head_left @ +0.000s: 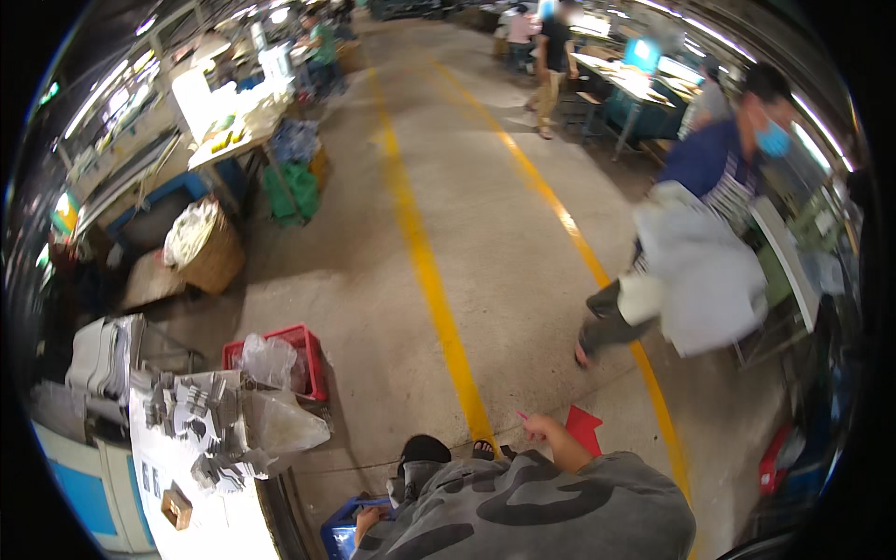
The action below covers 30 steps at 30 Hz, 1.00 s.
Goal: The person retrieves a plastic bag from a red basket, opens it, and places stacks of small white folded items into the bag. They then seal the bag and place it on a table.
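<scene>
Low in the picture, my left hand (371, 516) is at a blue plastic crate (338, 535), its fingers curled over what looks like the rim. Much of the crate is hidden behind my grey shirt. My right hand (537, 427) reaches out over the floor, closed round a thin pink pen-like stick (522, 414) whose tip pokes out past the fingers. Beyond that hand, a red arrow (584, 430) marks the floor.
Left of me, a white table (215, 532) bears stacked grey cut pieces (201, 401) and a small wooden box (175, 509). A red crate (317, 369) with plastic bags stands behind it. On the right, a masked person (709, 177) walks carrying pale fabric (700, 271). Yellow lines (420, 252) edge the aisle.
</scene>
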Tool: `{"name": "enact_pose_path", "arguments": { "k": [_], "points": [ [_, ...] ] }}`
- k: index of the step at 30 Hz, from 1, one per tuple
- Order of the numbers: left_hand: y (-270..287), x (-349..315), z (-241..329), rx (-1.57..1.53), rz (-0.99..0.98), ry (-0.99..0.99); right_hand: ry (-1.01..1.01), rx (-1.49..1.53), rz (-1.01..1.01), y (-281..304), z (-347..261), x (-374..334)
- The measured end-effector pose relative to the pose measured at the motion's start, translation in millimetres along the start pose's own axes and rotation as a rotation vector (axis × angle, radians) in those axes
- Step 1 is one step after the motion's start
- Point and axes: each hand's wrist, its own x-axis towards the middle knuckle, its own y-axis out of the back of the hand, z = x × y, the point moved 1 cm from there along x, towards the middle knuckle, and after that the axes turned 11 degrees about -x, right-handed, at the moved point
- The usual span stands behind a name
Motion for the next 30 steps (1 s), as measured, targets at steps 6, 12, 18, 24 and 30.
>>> {"name": "enact_pose_path", "arguments": {
  "k": [6,12,18,24,30],
  "points": [
    [6.3,80.9,47.8,0.093,0.216,0.208,0.042,-0.163,-0.017,69.5,-115.5,93.7],
    [46.4,189.9,161.7,0.027,0.303,0.204,0.202,-0.292,-0.049,148.4,-305.2,153.4],
    [98.1,356.7,366.1,-0.264,0.366,0.011,0.301,0.127,0.093,251.2,-493.6,171.8],
    [184.9,502.1,537.9,-0.455,0.322,-0.267,0.165,0.185,-0.025,348.8,-601.1,245.0],
    [232.9,560.0,528.7,-0.478,0.662,0.117,-0.056,-0.136,-0.143,449.5,-705.1,350.2]
  ]
}}
